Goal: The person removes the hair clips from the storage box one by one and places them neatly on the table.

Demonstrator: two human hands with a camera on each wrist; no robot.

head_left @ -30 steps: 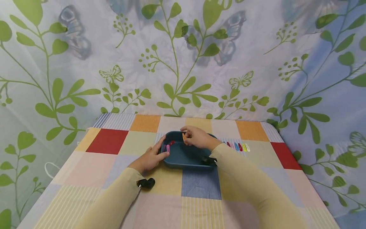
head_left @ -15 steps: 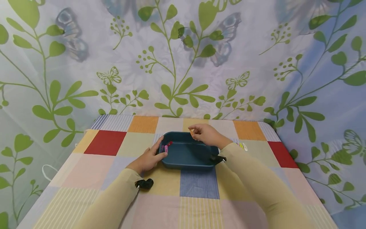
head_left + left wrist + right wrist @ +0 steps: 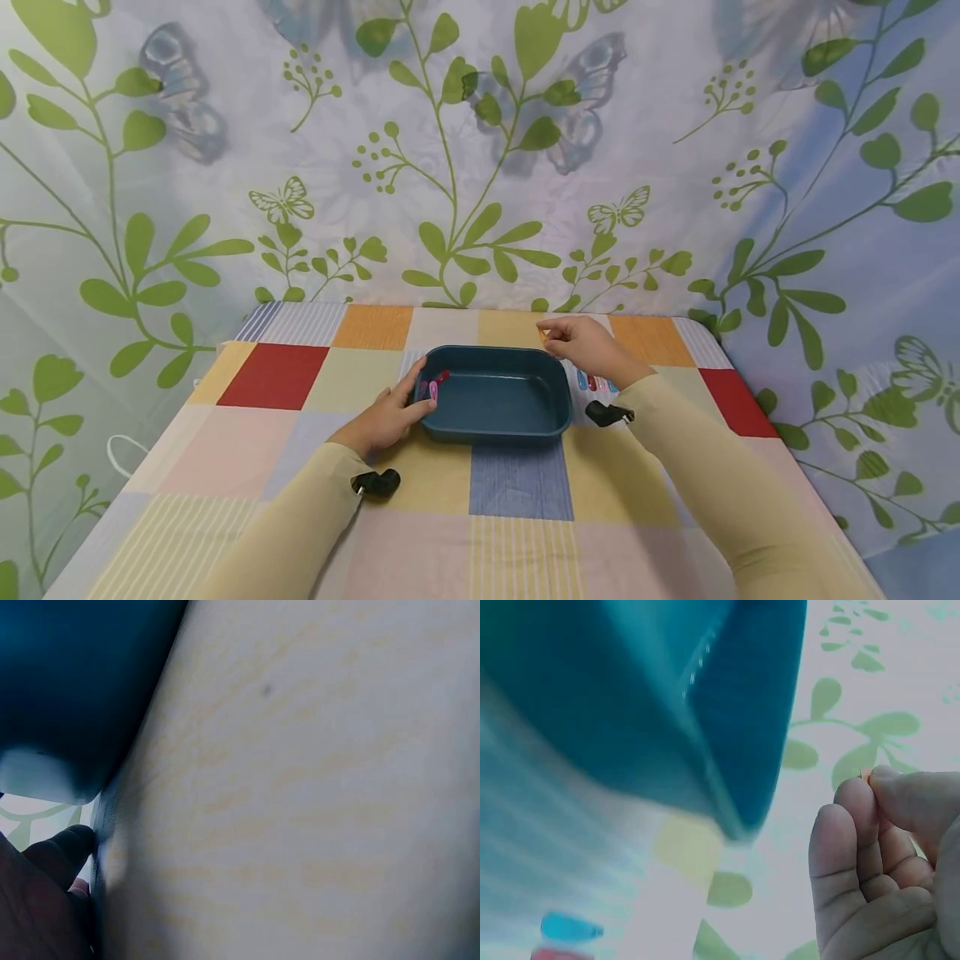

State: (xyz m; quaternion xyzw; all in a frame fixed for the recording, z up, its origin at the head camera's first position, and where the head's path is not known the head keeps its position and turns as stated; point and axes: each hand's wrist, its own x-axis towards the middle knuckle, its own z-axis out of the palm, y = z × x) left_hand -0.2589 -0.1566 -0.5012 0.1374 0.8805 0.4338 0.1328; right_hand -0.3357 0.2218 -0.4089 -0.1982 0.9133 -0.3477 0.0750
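Observation:
My right hand is raised beyond the back right corner of a dark blue rectangular tray. Between thumb and forefinger it pinches an orange hair clip, of which only a sliver shows in the right wrist view. My left hand rests against the tray's left side, fingers stretched along the wall and thumb near the front left corner. Inside that end of the tray are a pink hair clip, a red one and a purple piece partly hidden.
Right of the tray, several hair clips lie in a row, among them a blue clip and a red clip; my right arm covers part of it. A patchwork cloth covers the table. Behind hangs a leaf-patterned curtain.
My right hand has moved right, from above the tray to beyond its back right corner, carrying the orange hair clip. The left hand stays at the tray's left side.

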